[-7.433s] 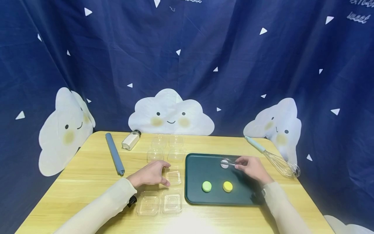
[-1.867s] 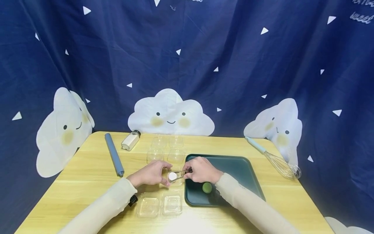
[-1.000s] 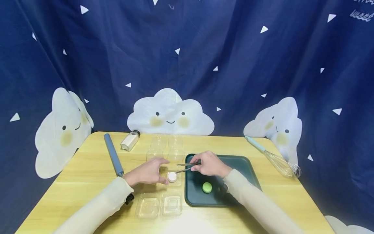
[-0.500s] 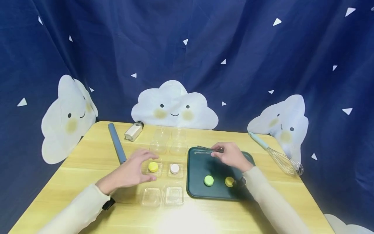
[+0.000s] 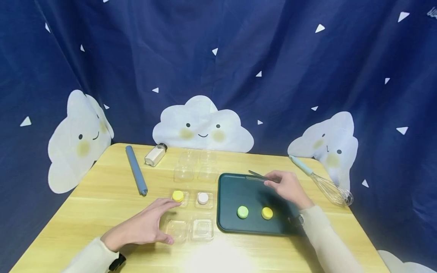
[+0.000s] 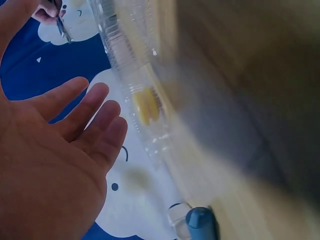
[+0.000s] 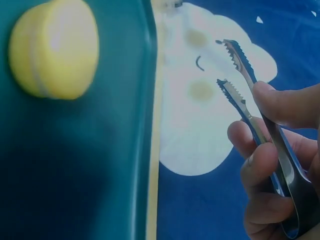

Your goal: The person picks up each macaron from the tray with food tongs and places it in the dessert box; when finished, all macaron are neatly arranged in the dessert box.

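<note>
My right hand (image 5: pixel 274 181) pinches metal tweezers (image 5: pixel 256 175) over the far edge of the dark green tray (image 5: pixel 232 189); their serrated tips (image 7: pixel 235 70) stand apart and hold nothing. On the tray lie a green macaron (image 5: pixel 242 212) and a yellow macaron (image 5: pixel 267 213), the latter also close in the right wrist view (image 7: pixel 55 47). My left hand (image 5: pixel 153 225) lies flat with straight fingers beside the near-left empty clear tray (image 5: pixel 176 229). Behind it, a yellow macaron (image 5: pixel 178 196) and a white macaron (image 5: pixel 203 198) each sit in a clear tray.
A second empty clear tray (image 5: pixel 203 228) lies by the green tray. Clear domed lids (image 5: pixel 184 172) stand further back. A blue rolling pin (image 5: pixel 135 175) and a shaker bottle (image 5: pixel 155 154) lie at the back left, a whisk (image 5: pixel 324 184) at the right.
My left hand has drawn back from the tray with the yellow macaron to the near-left empty tray. My right hand has moved the empty tweezers a little to the right.
</note>
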A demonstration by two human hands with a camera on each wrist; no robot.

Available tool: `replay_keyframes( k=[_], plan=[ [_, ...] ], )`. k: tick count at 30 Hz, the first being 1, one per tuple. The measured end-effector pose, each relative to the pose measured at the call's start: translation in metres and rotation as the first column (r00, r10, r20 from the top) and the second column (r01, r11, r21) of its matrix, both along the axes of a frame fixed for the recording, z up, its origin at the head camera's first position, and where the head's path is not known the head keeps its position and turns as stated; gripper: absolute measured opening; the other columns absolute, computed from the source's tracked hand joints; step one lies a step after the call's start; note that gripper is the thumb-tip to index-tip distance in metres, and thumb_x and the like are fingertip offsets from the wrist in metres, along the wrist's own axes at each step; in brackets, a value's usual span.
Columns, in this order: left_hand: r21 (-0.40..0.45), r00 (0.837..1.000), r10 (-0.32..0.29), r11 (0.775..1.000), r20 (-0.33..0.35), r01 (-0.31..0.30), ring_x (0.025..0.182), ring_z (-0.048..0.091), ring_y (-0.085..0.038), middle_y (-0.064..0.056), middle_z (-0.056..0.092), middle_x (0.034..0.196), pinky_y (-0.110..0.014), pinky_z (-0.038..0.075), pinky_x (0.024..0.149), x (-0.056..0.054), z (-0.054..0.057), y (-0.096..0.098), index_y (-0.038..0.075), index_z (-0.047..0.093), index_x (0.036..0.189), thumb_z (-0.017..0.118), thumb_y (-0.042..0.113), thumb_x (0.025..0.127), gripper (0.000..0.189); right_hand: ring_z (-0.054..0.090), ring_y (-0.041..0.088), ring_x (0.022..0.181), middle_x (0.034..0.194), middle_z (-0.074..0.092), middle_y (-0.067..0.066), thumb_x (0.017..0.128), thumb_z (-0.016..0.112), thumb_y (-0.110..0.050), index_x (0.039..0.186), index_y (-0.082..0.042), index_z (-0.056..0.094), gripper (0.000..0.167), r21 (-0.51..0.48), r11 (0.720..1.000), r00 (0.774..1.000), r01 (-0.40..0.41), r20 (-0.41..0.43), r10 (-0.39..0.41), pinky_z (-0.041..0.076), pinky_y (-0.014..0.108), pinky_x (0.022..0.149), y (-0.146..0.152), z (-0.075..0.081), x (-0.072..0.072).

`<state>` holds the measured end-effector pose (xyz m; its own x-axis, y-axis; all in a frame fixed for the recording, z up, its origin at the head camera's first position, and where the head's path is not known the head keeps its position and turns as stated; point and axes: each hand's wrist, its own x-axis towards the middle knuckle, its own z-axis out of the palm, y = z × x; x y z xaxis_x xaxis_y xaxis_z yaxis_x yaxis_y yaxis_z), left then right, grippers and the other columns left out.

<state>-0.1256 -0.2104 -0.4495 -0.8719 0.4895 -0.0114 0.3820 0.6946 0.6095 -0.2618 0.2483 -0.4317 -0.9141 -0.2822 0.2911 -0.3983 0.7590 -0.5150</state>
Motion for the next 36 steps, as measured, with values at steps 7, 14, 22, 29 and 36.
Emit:
replay_keyframes(
  k=[7, 14, 22, 29, 36],
  plan=[
    [0.031, 0.999, 0.034, 0.999, 0.02, -0.035, 0.14, 0.043, -0.041, -0.018, 0.045, 0.153, -0.067, 0.041, 0.112, 0.005, -0.009, -0.002, 0.009, 0.046, 0.15, 0.087, 0.053, 0.068, 0.101, 0.073, 0.014, 0.086, 0.095, 0.079, -0.001, 0.086, 0.081, -0.022, 0.103, -0.015, 0.079, 0.019, 0.015, 0.999, 0.998, 0.037, 0.047, -0.037, 0.058, 0.03, 0.076, 0.01, -0.013, 0.011],
    [0.042, 0.999, 0.041, 0.998, 0.013, -0.042, 0.138, 0.047, -0.044, -0.015, 0.049, 0.15, -0.07, 0.041, 0.109, 0.008, -0.016, -0.004, 0.008, 0.048, 0.148, 0.087, 0.052, 0.067, 0.101, 0.069, 0.009, 0.083, 0.094, 0.079, -0.005, 0.085, 0.081, -0.026, 0.1, -0.02, 0.078, 0.017, 0.06, 0.998, 0.995, 0.022, 0.094, -0.028, 0.056, 0.028, 0.075, 0.015, -0.022, 0.026],
    [0.057, 0.999, 0.022, 0.998, 0.044, -0.025, 0.137, 0.051, -0.041, -0.014, 0.054, 0.148, -0.065, 0.042, 0.111, 0.006, -0.018, -0.004, 0.006, 0.05, 0.146, 0.088, 0.048, 0.068, 0.097, 0.062, -0.003, 0.071, 0.08, 0.073, -0.015, 0.081, 0.084, -0.023, 0.094, -0.023, 0.077, 0.015, 0.042, 0.986, 0.979, -0.163, 0.132, 0.156, 0.052, 0.019, 0.066, 0.006, -0.036, 0.042],
    [0.026, 0.999, 0.033, 0.999, -0.02, -0.032, 0.127, 0.059, -0.032, -0.009, 0.059, 0.142, -0.057, 0.049, 0.107, 0.006, -0.018, -0.004, 0.005, 0.055, 0.14, 0.088, 0.047, 0.068, 0.09, 0.062, -0.002, 0.068, 0.08, 0.072, -0.016, 0.08, 0.084, -0.02, 0.096, -0.022, 0.077, 0.017, 0.03, 0.978, 0.965, -0.208, 0.168, 0.2, 0.052, 0.019, 0.066, -0.001, -0.033, 0.052],
    [0.017, 0.996, 0.059, 0.998, -0.064, -0.058, 0.114, 0.063, -0.022, -0.002, 0.064, 0.131, -0.044, 0.056, 0.098, 0.006, -0.024, -0.005, 0.006, 0.058, 0.138, 0.087, 0.052, 0.066, 0.091, 0.06, -0.005, 0.071, 0.084, 0.074, -0.014, 0.08, 0.084, -0.021, 0.097, -0.023, 0.077, 0.019, 0.08, 0.966, 0.961, -0.245, 0.149, 0.231, 0.052, 0.019, 0.066, -0.005, -0.031, 0.056]
  ],
)
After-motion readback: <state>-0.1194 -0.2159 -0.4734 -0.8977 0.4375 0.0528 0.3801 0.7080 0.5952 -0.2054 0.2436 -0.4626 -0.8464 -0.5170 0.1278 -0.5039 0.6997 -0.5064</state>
